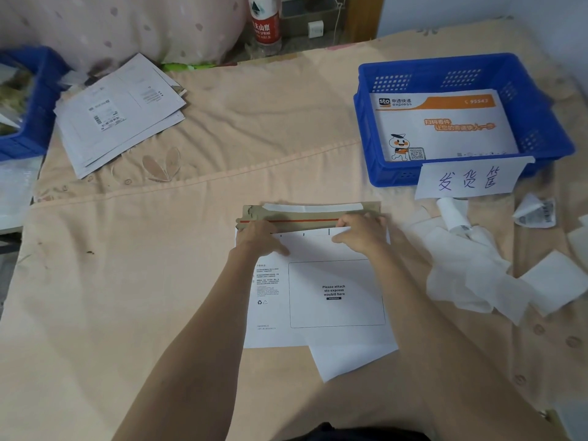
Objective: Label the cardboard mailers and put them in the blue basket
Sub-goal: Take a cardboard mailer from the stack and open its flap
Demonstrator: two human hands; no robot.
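- Your left hand (259, 235) and right hand (361, 232) both press on the mailer's (318, 281) far flap, fingers curled at its fold (grip unclear).
- The basket (366, 122) lies ahead-right, nearer your right hand; the mailer's flap edge runs left-right.

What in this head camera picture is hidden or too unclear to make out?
- Fingertips of left hand and right hand: blurred on the mailer.
- Mailer in the blue basket: its underside faces down, any label unseen.
- Second basket: cut by the left edge.
- Stack's label print: too small.
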